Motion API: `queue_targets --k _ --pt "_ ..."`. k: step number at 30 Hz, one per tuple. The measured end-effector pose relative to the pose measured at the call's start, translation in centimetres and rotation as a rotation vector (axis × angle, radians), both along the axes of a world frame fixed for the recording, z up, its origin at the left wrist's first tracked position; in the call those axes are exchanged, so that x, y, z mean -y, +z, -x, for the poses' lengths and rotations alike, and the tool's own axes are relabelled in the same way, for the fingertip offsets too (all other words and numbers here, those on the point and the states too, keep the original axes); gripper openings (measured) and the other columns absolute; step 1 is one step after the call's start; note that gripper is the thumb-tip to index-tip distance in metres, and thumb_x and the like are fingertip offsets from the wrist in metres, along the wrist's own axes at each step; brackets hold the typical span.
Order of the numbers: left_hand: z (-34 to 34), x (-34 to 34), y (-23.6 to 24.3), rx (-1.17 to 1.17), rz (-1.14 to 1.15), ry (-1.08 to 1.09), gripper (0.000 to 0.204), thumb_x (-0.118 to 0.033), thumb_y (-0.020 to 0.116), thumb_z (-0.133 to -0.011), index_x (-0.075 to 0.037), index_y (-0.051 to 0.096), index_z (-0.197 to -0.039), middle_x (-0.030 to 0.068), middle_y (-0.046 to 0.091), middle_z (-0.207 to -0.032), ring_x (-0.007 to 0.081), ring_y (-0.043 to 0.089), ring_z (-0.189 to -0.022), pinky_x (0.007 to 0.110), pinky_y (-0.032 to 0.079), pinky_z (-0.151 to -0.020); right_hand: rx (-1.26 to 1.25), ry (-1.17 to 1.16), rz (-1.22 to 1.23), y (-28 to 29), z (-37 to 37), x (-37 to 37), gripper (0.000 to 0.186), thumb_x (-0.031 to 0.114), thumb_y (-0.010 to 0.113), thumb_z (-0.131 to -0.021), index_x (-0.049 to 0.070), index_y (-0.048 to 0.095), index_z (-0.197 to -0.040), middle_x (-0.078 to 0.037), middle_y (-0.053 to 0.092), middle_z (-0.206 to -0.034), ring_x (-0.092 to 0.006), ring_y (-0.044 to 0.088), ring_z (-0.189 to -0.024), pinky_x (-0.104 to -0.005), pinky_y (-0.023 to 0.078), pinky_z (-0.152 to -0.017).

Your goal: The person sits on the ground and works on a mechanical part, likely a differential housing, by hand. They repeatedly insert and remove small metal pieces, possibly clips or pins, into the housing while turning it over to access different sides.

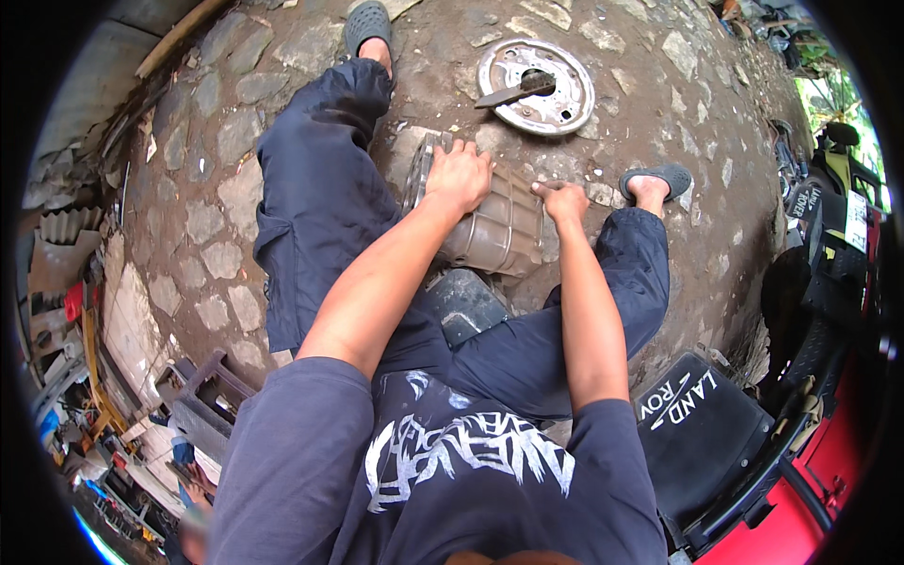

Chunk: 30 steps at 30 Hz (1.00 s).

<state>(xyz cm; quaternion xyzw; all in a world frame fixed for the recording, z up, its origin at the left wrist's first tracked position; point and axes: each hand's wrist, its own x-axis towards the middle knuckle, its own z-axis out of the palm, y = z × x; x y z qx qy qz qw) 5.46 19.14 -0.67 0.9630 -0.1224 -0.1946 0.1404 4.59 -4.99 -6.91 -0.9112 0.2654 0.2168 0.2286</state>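
Note:
A ribbed grey-brown metal housing, like a gearbox casing, lies on the ground between my spread legs. My left hand lies over its top near the far left end, fingers curled over the edge. At the far right end, my right hand has its fingers bent around the edge, thumb stretched toward the casing. The underside of the casing and part of the right fingers are hidden. A dark, scuffed block sits just below the casing, between my thighs.
Beyond the casing lies a round, worn metal wheel disc with a flat bar across its centre. Stones are set in the dirt ground. A red vehicle with a black mudflap stands at right. Scrap and another person are at left.

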Motion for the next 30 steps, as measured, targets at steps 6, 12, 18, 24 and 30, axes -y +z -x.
queue_targets --k 6,12,18,24,30 --pt "-0.4 -0.1 0.4 -0.030 0.014 -0.017 0.039 -0.035 0.045 -0.110 -0.008 0.068 -0.127 0.0171 0.064 -0.134 0.0357 0.055 -0.135 0.063 0.042 -0.112 0.116 -0.150 -0.019 -2.3 0.4 0.0 0.043 0.052 0.089 -0.075 0.018 0.086 -0.102 -0.012 0.081 -0.108 -0.0311 0.074 -0.110 -0.0406 0.052 -0.106" --pt "-0.4 -0.1 0.2 -0.034 0.048 0.018 0.041 -0.034 0.044 -0.110 -0.007 0.069 -0.126 0.0164 0.066 -0.132 0.0336 0.057 -0.133 0.065 0.038 -0.114 0.084 -0.187 -0.017 -1.6 0.2 -1.1 0.043 0.051 0.089 -0.075 0.018 0.086 -0.103 -0.012 0.081 -0.108 -0.0320 0.074 -0.112 -0.0420 0.051 -0.106" --pt "-0.3 -0.4 -0.1 0.019 0.068 0.021 0.039 -0.036 0.047 -0.109 -0.007 0.070 -0.121 0.0175 0.067 -0.127 0.0351 0.060 -0.129 0.062 0.044 -0.109 0.084 -0.227 -0.090 -3.4 0.9 0.9 0.047 0.054 0.090 -0.073 0.018 0.086 -0.104 -0.014 0.081 -0.108 -0.0314 0.075 -0.109 -0.0418 0.053 -0.103" --pt "-0.4 0.6 0.4 0.019 0.088 0.014 0.048 -0.048 0.051 -0.107 -0.006 0.071 -0.123 0.0167 0.067 -0.130 0.0341 0.059 -0.130 0.062 0.043 -0.111 0.179 -0.487 -0.334 -9.0 2.2 4.1 0.045 0.046 0.092 -0.076 0.013 0.085 -0.106 -0.013 0.081 -0.108 -0.0258 0.074 -0.109 -0.0380 0.053 -0.100" --pt "-0.4 -0.1 0.2 -0.005 0.027 0.023 0.055 -0.053 0.051 -0.107 -0.007 0.070 -0.129 0.0167 0.066 -0.132 0.0340 0.057 -0.133 0.060 0.043 -0.113 0.167 -0.446 -0.363 -8.3 1.9 2.6 0.045 0.035 0.094 -0.078 0.004 0.083 -0.108 -0.011 0.080 -0.108 -0.0219 0.072 -0.102 -0.0348 0.053 -0.096"
